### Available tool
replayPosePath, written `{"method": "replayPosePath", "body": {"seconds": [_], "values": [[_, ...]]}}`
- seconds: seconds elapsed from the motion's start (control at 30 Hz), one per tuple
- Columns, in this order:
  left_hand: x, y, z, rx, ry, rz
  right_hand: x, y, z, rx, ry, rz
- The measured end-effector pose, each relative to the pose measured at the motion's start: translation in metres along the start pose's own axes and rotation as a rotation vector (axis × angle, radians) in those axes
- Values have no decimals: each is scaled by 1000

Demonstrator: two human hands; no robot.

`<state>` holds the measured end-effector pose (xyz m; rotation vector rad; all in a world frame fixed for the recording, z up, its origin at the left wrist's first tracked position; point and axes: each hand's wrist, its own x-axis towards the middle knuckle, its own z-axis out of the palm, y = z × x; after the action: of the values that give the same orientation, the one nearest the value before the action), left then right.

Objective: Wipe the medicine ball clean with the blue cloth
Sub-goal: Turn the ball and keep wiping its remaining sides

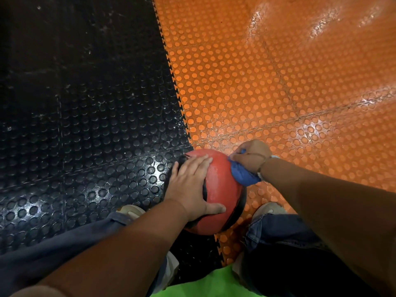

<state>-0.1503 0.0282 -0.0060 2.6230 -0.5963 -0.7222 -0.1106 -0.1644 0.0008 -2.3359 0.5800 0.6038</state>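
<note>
**Ball on mat seam, both grips on it**

Studded floor: black mat (85,103) on the left, orange mat (278,82) on the right. Red medicine ball (222,185) sits on their seam between the person's shoes (130,211), underside hidden. Left grip (192,185) lies flat on top, fingers straight and spread. Right grip (250,156) bunches the blue cloth (243,175) against the ball's far-right side, its fingertips hidden.

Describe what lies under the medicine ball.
The medicine ball sits over the seam where the black mat meets the orange mat; the spot directly beneath is covered by the ball.
</note>
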Motion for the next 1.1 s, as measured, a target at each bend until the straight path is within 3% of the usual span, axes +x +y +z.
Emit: {"method": "replayPosePath", "body": {"seconds": [0.13,0.3,0.47,0.6,0.77,0.93,1.0,1.1], "values": [[-2,2,5,47,-8,52,1,-19,3,46,-44,-160],[2,5,-1,-111,100,-72,3,-19,7,21,-75,-14],[7,-2,-4,-40,39,-211,-10,-19,7,-193,-175,-369],[8,2,-5,-44,17,-190,-2,-15,-1,-229,-113,-242],[10,0,-5,-56,19,-181,-24,-29,15,-442,-151,-476],[11,3,-6,-71,10,-168,-9,-31,4,-471,-49,-344],[12,2,-5,-74,19,-175,-18,-34,10,-529,-19,-441],[12,0,-4,-78,12,-165,-36,-36,18,-549,-102,-605]]}}
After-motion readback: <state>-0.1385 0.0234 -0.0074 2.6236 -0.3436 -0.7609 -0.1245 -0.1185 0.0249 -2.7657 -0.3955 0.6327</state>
